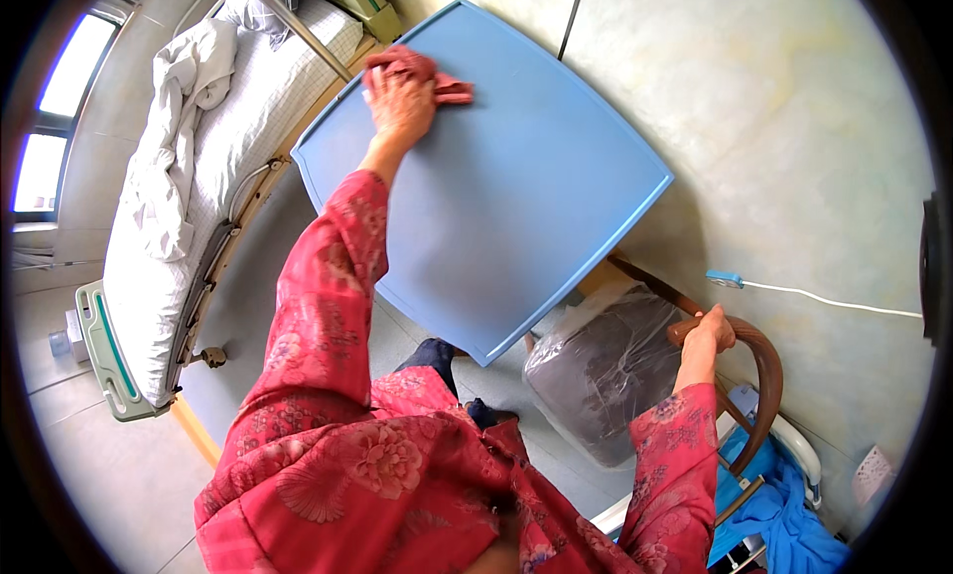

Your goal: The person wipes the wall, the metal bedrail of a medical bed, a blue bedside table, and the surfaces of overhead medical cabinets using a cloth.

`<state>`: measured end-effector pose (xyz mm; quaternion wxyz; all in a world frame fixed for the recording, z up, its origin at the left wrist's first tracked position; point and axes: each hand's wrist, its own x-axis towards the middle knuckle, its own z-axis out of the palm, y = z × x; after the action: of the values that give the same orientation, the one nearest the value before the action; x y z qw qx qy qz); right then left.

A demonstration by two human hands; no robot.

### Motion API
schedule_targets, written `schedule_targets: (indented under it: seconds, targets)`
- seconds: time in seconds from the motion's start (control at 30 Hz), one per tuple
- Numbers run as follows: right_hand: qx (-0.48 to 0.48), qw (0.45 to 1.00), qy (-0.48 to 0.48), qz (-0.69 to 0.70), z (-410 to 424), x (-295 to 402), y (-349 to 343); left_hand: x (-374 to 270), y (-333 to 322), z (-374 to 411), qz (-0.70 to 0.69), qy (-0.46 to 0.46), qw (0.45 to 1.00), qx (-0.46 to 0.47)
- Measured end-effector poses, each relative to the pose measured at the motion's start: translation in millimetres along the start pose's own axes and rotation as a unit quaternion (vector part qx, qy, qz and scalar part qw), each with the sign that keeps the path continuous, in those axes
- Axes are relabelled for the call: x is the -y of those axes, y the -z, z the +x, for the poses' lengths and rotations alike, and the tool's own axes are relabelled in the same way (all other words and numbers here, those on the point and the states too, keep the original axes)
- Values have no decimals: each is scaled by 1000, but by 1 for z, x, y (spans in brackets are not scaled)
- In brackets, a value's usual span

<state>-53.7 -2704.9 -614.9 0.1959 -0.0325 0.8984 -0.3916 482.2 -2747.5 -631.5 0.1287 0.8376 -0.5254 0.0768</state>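
A blue bedside cabinet top (506,179) with a raised rim lies before me. Near its far left edge my left hand (402,105) presses on a bunched red cloth (406,64), whose loose corner trails to the right. My right hand (712,332) grips the curved wooden armrest (767,362) of a chair at the right. The chair's seat cushion (610,369) is dark and wrapped in clear plastic. Part of the chair is hidden under the blue top and behind my right sleeve.
On the left stands a hospital bed (223,134) with a rumpled white quilt (167,149) and a green end board (108,350). A metal pole (301,30) slants beside it. A power strip (724,279) with a white cord lies by the wall. Blue fabric (789,514) hangs at lower right.
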Motion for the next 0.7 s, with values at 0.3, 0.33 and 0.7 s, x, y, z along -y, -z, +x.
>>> schedule_targets:
  seconds: [0.3, 0.33, 0.7]
  targets:
    - [11, 1000, 3, 4, -6, 5, 4, -200, 9, -53, -15, -349, 936, 49]
    - [23, 1000, 8, 6, -3, 3, 2, -208, 14, -75, -51, -373, 926, 33]
    - [31, 999, 3, -14, -1, 1, 7, -108, 69, -176, -115, -398, 895, 164]
